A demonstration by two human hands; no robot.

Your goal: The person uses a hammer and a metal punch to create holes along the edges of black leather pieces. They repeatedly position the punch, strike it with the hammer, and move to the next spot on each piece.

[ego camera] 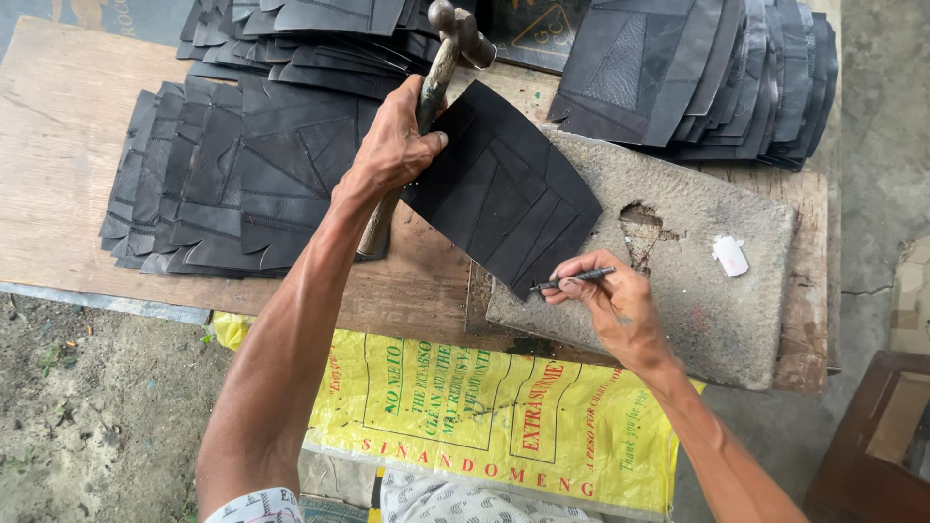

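Two hands at work: our left hand grips a hammer, fingers clamped on its handle. Our right hand pinches a metal punch against the black stitched panel at the stone slab's near-left edge.

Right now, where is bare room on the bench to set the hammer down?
Bare wood lies left of the left stack of black pieces. The stone slab is bare around the white chip. The far edge is crowded by the right stack. Left hand holds the hammer.
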